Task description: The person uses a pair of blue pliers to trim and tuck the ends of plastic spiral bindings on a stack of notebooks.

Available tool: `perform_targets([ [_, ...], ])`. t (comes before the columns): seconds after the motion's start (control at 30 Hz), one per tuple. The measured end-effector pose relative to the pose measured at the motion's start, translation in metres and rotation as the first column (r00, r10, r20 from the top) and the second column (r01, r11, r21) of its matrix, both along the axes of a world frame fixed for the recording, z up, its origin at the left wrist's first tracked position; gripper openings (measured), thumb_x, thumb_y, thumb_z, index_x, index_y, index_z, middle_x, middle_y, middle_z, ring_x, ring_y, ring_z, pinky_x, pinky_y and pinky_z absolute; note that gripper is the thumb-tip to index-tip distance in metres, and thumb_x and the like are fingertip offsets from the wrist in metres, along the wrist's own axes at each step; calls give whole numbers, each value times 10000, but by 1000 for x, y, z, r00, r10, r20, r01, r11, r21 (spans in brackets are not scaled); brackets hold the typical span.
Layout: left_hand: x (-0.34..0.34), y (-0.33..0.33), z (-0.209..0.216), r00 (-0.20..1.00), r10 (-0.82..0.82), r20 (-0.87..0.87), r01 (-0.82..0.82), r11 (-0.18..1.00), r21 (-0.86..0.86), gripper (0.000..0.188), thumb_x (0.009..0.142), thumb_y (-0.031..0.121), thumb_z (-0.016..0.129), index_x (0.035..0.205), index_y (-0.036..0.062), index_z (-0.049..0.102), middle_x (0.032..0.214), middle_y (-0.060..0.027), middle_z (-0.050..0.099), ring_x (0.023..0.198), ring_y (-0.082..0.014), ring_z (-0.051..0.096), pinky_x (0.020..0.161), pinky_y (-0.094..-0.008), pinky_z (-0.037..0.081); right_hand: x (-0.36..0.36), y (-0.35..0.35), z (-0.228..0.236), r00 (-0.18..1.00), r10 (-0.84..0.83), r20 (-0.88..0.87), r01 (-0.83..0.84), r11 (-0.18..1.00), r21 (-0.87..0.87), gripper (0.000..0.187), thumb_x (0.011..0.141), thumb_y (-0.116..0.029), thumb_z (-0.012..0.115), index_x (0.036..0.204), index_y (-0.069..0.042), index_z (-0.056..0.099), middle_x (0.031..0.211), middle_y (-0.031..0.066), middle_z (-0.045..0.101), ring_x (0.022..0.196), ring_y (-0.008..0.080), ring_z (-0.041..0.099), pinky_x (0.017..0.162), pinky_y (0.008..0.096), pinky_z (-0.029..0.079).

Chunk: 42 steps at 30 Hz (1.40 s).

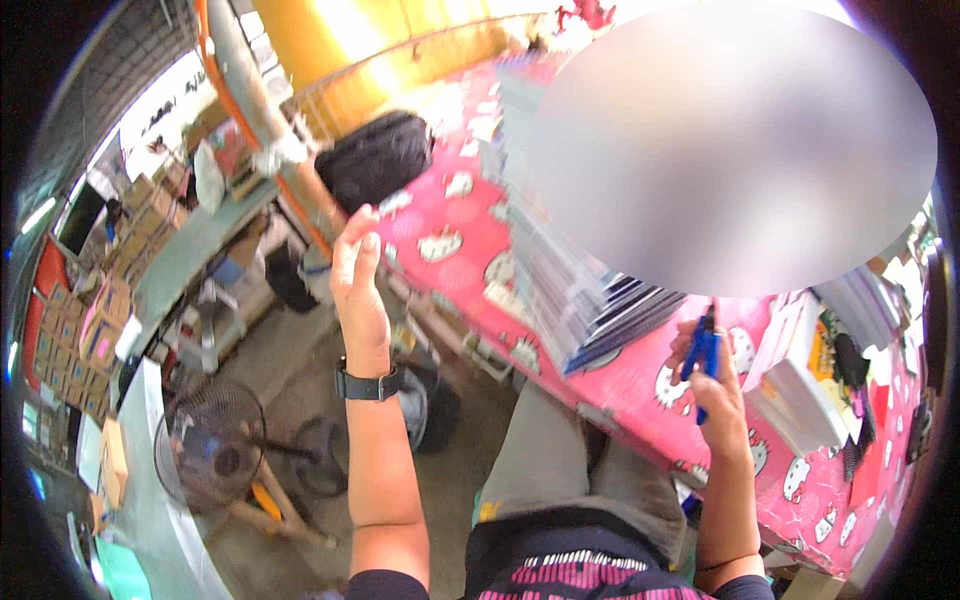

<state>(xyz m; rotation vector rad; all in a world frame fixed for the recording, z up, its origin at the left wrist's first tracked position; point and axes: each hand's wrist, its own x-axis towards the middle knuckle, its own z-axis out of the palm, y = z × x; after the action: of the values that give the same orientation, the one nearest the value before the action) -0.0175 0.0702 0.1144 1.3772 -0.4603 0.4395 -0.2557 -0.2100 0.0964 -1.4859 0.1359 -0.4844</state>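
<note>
My right hand point(718, 395) is closed round a blue-handled tool point(708, 352), which looks like pliers or snips with a dark tip pointing away from me. It hovers over a pink tablecloth point(440, 245) with white cartoon figures. My left hand point(360, 290), with a black watch point(367, 383) on the wrist, is raised past the table's left edge, its fingers stretched out and holding nothing. Between the hands lies a long spread of thin grey-white sheets point(550, 270), blurred, with dark blue striped pieces point(625, 320) at its near end. A large blurred oval hides the far right.
A black bag point(375, 160) sits at the table's far left edge. Stacked booklets or papers point(800, 400) lie right of my right hand. On the left are a standing fan point(212, 445), a grey-green bench point(190, 245), a pole point(262, 110) and stacked cardboard boxes point(75, 340).
</note>
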Motion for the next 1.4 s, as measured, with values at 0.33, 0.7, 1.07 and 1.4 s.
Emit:
perform_targets([
  [0.33,25,-146,130,932,-330,150,338,941,-29,484,953,366,511,1207,-47,520,1227,-148,560,1162,-205,502,1008,-310,353,41,6,103,820,-81,566,495,595,-633,588,663,-141,746,1205,-35,545,979,141,544,896,297,550,816,391,461],
  [0.7,34,-156,114,959,-235,158,228,972,58,274,855,107,501,1097,-18,533,995,-82,596,894,-132,575,821,-264,458,51,12,95,759,-113,642,614,452,-646,578,661,-175,734,1201,-73,555,948,117,526,850,289,532,752,421,462],
  [1.07,42,-160,104,944,-166,284,163,986,35,243,825,77,433,996,-32,566,979,-88,572,899,-147,544,867,-276,418,39,10,102,941,272,201,-266,962,-57,416,840,-191,651,1178,-2,499,906,150,638,756,193,626,661,308,510],
  [1.4,32,-161,109,951,-141,275,134,990,44,241,833,94,412,963,-29,574,1029,-89,557,916,-155,534,866,-277,414,39,13,93,864,-59,500,410,657,-633,409,743,-144,687,1113,-36,549,934,130,620,806,273,587,740,385,482],
])
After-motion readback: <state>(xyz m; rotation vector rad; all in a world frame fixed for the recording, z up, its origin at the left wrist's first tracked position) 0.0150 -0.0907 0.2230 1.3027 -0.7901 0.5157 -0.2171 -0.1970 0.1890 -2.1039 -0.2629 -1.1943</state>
